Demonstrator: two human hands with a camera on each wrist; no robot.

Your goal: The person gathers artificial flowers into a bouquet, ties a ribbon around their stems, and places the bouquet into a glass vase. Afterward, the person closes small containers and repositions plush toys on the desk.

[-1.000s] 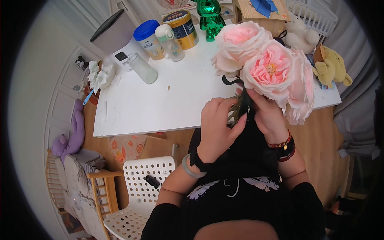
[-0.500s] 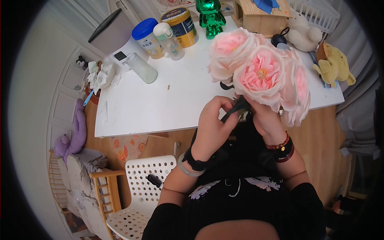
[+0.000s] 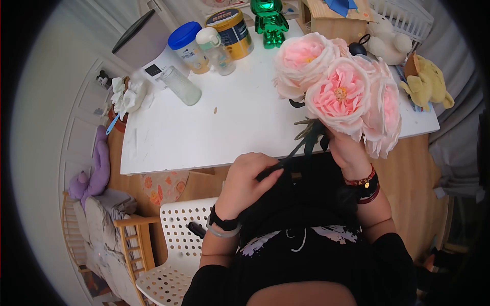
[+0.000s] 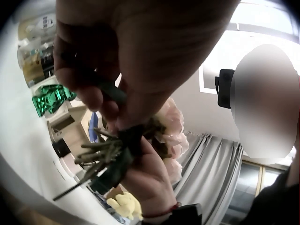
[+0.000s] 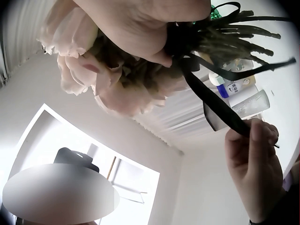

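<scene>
My right hand (image 3: 351, 155) grips a bunch of pale pink roses (image 3: 339, 92) just under the blooms. Below that grip, cut green stems (image 5: 234, 40) stick out in the right wrist view. A dark green ribbon (image 5: 213, 101) is wrapped around the stems, and one length of it runs straight to my left hand (image 3: 250, 178). There the thumb and fingers pinch the ribbon's end, down and left of the bouquet at the table's front edge. Another loose ribbon tail and a loop show beside the stems in the right wrist view.
On the white table (image 3: 245, 117) stand a clear glass vase (image 3: 182, 86), a blue-lidded tub (image 3: 189, 46), a baby bottle (image 3: 217, 53), a yellow can (image 3: 229, 33) and a green shiny figure (image 3: 269, 23). A yellow plush toy (image 3: 426, 84) lies right. A white chair (image 3: 178, 245) stands left.
My left hand has moved from the stems down and to the left, drawing a length of ribbon out straight. The bouquet, held in my right hand, has shifted slightly right.
</scene>
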